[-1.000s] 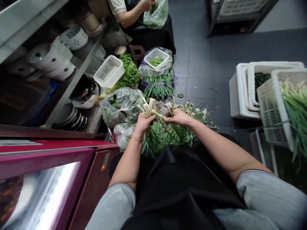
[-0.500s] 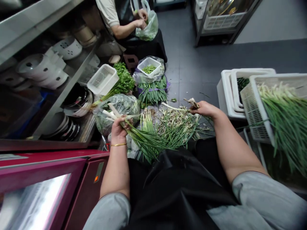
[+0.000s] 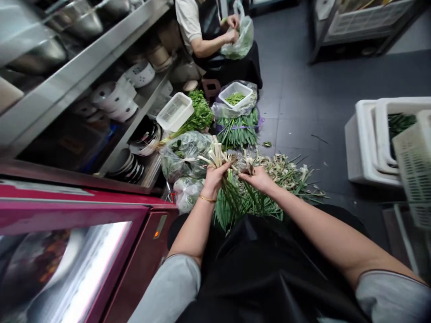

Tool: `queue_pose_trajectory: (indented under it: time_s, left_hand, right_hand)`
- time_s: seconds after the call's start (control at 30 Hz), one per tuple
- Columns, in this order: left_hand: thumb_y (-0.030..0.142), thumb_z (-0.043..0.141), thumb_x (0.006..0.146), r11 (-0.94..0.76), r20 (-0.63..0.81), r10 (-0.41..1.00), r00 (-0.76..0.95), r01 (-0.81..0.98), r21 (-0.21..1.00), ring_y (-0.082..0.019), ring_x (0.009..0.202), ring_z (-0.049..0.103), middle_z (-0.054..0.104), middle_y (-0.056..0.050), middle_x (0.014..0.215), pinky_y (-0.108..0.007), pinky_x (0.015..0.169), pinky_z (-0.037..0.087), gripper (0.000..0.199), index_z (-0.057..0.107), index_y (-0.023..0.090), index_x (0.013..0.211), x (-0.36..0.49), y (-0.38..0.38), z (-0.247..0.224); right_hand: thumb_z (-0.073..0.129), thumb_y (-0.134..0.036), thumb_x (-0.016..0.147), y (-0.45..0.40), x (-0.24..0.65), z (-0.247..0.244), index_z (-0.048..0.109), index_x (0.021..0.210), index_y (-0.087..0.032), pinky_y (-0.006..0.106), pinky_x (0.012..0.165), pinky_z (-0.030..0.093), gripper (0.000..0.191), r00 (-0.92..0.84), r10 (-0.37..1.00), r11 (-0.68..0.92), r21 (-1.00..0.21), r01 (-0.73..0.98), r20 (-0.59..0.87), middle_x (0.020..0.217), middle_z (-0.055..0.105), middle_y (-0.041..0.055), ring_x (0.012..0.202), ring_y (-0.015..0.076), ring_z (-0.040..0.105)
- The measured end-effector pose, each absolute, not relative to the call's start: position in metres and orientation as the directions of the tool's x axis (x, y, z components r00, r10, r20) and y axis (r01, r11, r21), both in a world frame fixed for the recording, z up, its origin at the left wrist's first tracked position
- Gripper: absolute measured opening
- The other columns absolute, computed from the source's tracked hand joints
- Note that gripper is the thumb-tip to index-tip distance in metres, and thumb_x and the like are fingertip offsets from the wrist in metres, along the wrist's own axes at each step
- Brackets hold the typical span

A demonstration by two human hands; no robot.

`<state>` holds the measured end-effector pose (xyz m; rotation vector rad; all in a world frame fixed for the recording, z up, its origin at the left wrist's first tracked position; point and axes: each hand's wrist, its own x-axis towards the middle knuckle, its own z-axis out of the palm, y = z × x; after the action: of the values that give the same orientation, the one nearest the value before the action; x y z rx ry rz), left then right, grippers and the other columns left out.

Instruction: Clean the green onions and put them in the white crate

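Note:
My left hand (image 3: 214, 178), a thin gold bangle at its wrist, is closed round a bunch of spring onions (image 3: 217, 157). Their white ends point up and their green leaves hang below. Close beside it, my right hand (image 3: 260, 178) pinches a clump of brownish spring onion roots and peelings (image 3: 247, 165). Whether the two clumps touch is hard to make out. Under and beyond both hands, a pile of spring onion trimmings (image 3: 291, 175) lies on the floor, mixed with green leaves.
A bagged vegetable bundle (image 3: 186, 152), a white basket (image 3: 175, 111) and a tub of green pods (image 3: 235, 95) stand ahead. White crates (image 3: 365, 134) are at right. Shelving (image 3: 111, 33) and a red cabinet (image 3: 134, 251) line the left. A co-worker (image 3: 210, 45) handles a plastic bag.
My right hand has swung in from the right to beside my left hand, with roots and peelings in its fingers. The view has turned left, and the spring onion bunch is more upright.

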<state>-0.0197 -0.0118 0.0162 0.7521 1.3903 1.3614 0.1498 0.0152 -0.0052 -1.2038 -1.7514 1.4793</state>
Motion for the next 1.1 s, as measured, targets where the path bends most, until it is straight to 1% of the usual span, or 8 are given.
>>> queue_pose_trajectory:
  time_s: [0.13,0.23,0.3,0.43,0.6,0.83,1.0,1.1]
  left_hand:
    - [0.037,0.083,0.055,0.235,-0.304,0.935,-0.184,-0.321,0.917,-0.005,0.044,0.039,0.055,0.001,0.056,-0.023,0.043,0.026,0.033,0.07,0.011,0.073,-0.034,-0.016,0.018]
    - [0.036,0.081,0.059,0.32,-0.344,0.939,-0.023,-0.312,0.894,-0.004,0.044,0.04,0.063,-0.003,0.063,-0.022,0.042,0.023,0.036,0.073,0.01,0.083,-0.039,-0.021,0.015]
    - [0.034,0.081,0.057,0.359,-0.36,0.931,0.05,-0.283,0.889,-0.005,0.042,0.04,0.063,-0.003,0.061,-0.022,0.041,0.023,0.035,0.073,0.01,0.081,-0.036,-0.024,0.011]
    - [0.032,0.082,0.052,0.429,-0.41,0.903,0.125,-0.29,0.856,-0.006,0.041,0.042,0.059,-0.002,0.055,-0.021,0.039,0.024,0.031,0.07,0.011,0.071,-0.026,-0.028,0.007]
    - [0.031,0.079,0.054,0.523,-0.464,0.851,0.248,-0.302,0.797,-0.008,0.046,0.048,0.061,-0.006,0.058,-0.02,0.04,0.025,0.028,0.071,0.009,0.068,-0.026,-0.03,0.01]
    - [0.042,0.079,0.062,0.433,-0.398,0.899,0.181,-0.239,0.869,-0.007,0.046,0.046,0.061,-0.004,0.059,-0.022,0.043,0.032,0.032,0.068,0.011,0.066,-0.026,-0.03,0.009]
    - [0.046,0.079,0.061,0.423,-0.395,0.905,0.157,-0.251,0.871,-0.015,0.059,0.061,0.067,-0.008,0.066,-0.026,0.056,0.048,0.036,0.068,0.012,0.066,-0.036,-0.029,0.016]
    - [0.043,0.077,0.067,0.377,-0.353,0.925,0.138,-0.242,0.894,-0.014,0.061,0.061,0.068,-0.008,0.069,-0.025,0.056,0.047,0.035,0.072,0.012,0.082,-0.025,-0.031,0.016]
  right_hand:
    - [0.07,-0.05,0.073,0.028,0.151,0.007,0.07,0.067,-0.017,0.035,0.062,0.048,0.033,-0.399,0.908,0.002,-0.951,0.309,-0.128,0.059,0.062,0.0036,0.058,0.0185,0.057]
    - [0.067,-0.055,0.076,0.038,0.153,0.022,0.071,0.09,-0.016,0.036,0.071,0.05,0.042,-0.283,0.958,0.014,-0.974,0.224,-0.052,0.074,0.068,0.0065,0.069,0.0198,0.061]
    - [0.073,-0.055,0.07,0.036,0.147,0.025,0.07,0.097,-0.017,0.036,0.074,0.051,0.047,-0.328,0.945,0.057,-0.973,0.221,-0.019,0.08,0.069,0.0068,0.074,0.0207,0.063]
    - [0.075,-0.056,0.067,0.029,0.135,0.019,0.066,0.072,-0.017,0.031,0.063,0.048,0.04,-0.451,0.892,0.113,-0.964,0.241,-0.008,0.067,0.065,0.0042,0.064,0.0173,0.059]
    - [0.068,-0.051,0.074,0.045,0.16,0.027,0.067,0.079,-0.013,0.023,0.042,0.034,0.038,-0.415,0.905,-0.058,-0.994,0.098,-0.093,0.062,0.064,0.0027,0.042,0.0072,0.043]
    - [0.07,-0.052,0.075,0.056,0.188,0.039,0.065,0.081,-0.014,0.021,0.036,0.023,0.038,-0.213,0.972,-0.134,-0.981,-0.142,-0.102,0.053,0.052,-0.0033,0.039,0.0042,0.034]
    - [0.052,-0.051,0.088,0.042,0.176,0.037,0.064,0.092,-0.017,0.021,0.035,0.018,0.036,-0.435,0.85,-0.468,-0.805,-0.366,-0.297,0.051,0.042,-0.0076,0.035,0.0048,0.021]
    - [0.043,-0.038,0.092,0.031,0.164,0.037,0.065,0.096,-0.018,0.021,0.037,0.026,0.03,-0.464,0.823,-0.548,-0.67,-0.5,-0.327,0.055,0.05,-0.0048,0.038,0.007,0.03]
